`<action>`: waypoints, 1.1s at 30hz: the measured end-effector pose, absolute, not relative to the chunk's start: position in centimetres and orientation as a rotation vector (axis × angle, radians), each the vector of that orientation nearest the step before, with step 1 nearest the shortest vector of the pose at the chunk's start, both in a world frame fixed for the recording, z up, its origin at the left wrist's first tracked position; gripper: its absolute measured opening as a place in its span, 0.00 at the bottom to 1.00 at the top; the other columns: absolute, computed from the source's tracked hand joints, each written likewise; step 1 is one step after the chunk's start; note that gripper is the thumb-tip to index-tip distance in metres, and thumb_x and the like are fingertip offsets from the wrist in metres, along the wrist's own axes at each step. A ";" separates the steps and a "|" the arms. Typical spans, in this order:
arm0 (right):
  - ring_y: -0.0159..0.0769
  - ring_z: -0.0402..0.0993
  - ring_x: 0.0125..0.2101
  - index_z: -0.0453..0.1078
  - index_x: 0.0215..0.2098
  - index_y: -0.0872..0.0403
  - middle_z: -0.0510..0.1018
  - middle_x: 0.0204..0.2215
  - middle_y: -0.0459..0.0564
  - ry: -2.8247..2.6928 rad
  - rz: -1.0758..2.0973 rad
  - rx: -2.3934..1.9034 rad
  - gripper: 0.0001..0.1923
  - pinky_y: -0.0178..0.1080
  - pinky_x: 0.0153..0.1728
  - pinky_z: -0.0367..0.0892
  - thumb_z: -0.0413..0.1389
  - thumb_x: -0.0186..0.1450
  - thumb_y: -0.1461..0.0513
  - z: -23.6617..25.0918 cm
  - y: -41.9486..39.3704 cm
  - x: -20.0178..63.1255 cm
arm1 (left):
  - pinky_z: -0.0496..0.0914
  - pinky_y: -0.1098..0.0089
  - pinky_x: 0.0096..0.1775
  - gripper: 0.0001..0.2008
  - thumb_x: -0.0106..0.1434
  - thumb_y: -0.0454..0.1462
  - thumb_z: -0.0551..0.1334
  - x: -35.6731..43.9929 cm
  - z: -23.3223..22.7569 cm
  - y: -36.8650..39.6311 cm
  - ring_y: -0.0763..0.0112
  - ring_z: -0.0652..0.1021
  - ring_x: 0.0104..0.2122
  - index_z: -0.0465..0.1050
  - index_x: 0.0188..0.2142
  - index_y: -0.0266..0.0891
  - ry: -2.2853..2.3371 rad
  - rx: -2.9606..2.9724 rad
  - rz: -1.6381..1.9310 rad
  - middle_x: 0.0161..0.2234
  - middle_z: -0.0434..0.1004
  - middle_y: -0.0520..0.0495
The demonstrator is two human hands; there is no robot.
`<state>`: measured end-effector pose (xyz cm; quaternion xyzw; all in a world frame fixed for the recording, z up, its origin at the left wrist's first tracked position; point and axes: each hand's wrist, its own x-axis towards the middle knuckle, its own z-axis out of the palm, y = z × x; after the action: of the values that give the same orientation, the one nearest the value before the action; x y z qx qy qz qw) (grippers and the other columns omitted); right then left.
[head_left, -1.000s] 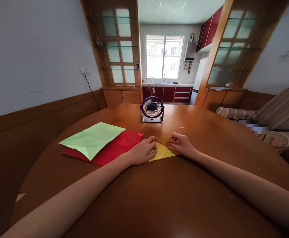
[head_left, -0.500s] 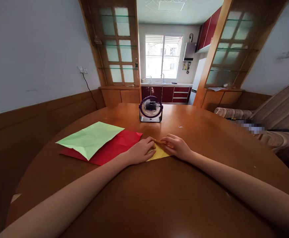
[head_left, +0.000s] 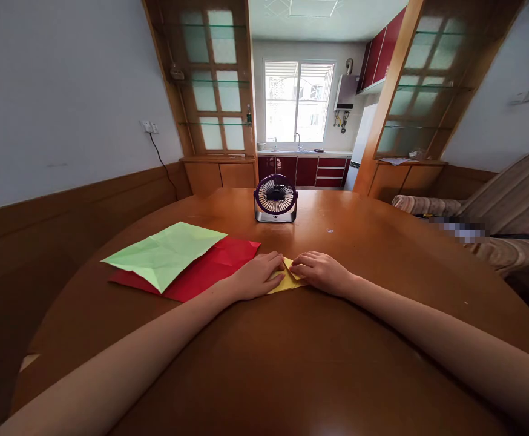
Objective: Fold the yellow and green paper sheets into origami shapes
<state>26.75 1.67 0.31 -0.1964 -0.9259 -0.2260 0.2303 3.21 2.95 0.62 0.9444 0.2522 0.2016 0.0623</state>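
Note:
A folded yellow paper (head_left: 287,281) lies on the round wooden table (head_left: 292,363), mostly covered by both hands. My left hand (head_left: 258,277) presses flat on its left part. My right hand (head_left: 321,271) presses flat on its right part, fingertips close to those of the left hand. Only a small yellow triangle shows between and below the hands.
A light green sheet (head_left: 167,252) lies on top of a red sheet (head_left: 210,266) to the left of my hands. A small purple desk fan (head_left: 276,198) stands farther back. A striped sofa (head_left: 496,218) is at the right; a kitchen lies beyond.
My right hand has folded the raised flap of the yellow paper down to the left and now lies flat on it. The left hand has stayed in place.

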 end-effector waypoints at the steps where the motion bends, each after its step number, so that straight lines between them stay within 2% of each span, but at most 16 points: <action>1: 0.35 0.75 0.34 0.72 0.42 0.56 0.79 0.37 0.53 -2.557 -0.599 -0.536 0.12 0.38 0.36 0.71 0.46 0.72 0.66 0.2 1.7 26.7 | 0.68 0.62 0.47 0.08 0.69 0.39 0.52 3.2 0.6 3.0 0.63 0.73 0.42 0.66 0.42 0.39 0.778 2.847 0.606 0.42 0.70 0.44; 5: 0.35 0.77 0.37 0.73 0.45 0.56 0.80 0.40 0.54 -2.573 -0.461 -0.541 0.14 0.38 0.38 0.73 0.46 0.71 0.67 -0.1 1.8 27.0 | 0.68 0.63 0.45 0.09 0.69 0.39 0.53 3.1 0.6 2.9 0.62 0.74 0.42 0.65 0.44 0.38 0.813 2.831 0.602 0.42 0.71 0.44; 9: 0.36 0.77 0.42 0.73 0.49 0.54 0.79 0.44 0.54 -2.547 -0.158 -0.523 0.16 0.40 0.44 0.74 0.48 0.67 0.69 -0.1 1.5 27.5 | 0.68 0.63 0.47 0.12 0.70 0.40 0.51 3.1 0.7 2.9 0.62 0.74 0.44 0.65 0.49 0.38 0.753 2.863 0.607 0.44 0.71 0.43; 14: 0.37 0.76 0.47 0.74 0.48 0.53 0.78 0.46 0.55 -2.491 0.167 -0.480 0.18 0.42 0.49 0.73 0.52 0.63 0.69 0.1 0.9 28.1 | 0.67 0.62 0.49 0.12 0.70 0.39 0.51 3.2 0.5 3.0 0.61 0.74 0.47 0.71 0.45 0.39 0.708 2.915 0.597 0.46 0.71 0.42; 21: 0.38 0.75 0.46 0.75 0.48 0.54 0.77 0.45 0.56 -2.514 0.192 -0.421 0.14 0.43 0.49 0.72 0.55 0.65 0.65 0.6 0.6 28.0 | 0.69 0.63 0.49 0.14 0.71 0.40 0.52 3.0 0.4 2.9 0.63 0.74 0.47 0.74 0.47 0.38 0.664 2.918 0.657 0.48 0.71 0.41; 30: 0.37 0.76 0.43 0.74 0.48 0.54 0.78 0.42 0.55 -2.515 0.053 -0.380 0.12 0.42 0.46 0.72 0.53 0.67 0.64 0.3 0.7 28.0 | 0.69 0.65 0.47 0.12 0.71 0.37 0.50 3.3 0.8 2.6 0.64 0.75 0.45 0.71 0.45 0.36 0.700 2.970 0.560 0.48 0.71 0.41; 33: 0.37 0.76 0.43 0.74 0.47 0.54 0.78 0.42 0.55 -2.525 0.032 -0.376 0.12 0.42 0.46 0.72 0.53 0.68 0.64 0.3 0.7 28.0 | 0.68 0.61 0.51 0.12 0.71 0.37 0.50 3.3 0.9 2.5 0.60 0.73 0.50 0.69 0.45 0.37 0.731 2.972 0.528 0.51 0.70 0.40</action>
<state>27.97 0.71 0.33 -0.1408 -0.9464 0.0119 0.2903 3.31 2.50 0.92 0.9568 0.2353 0.1701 0.0180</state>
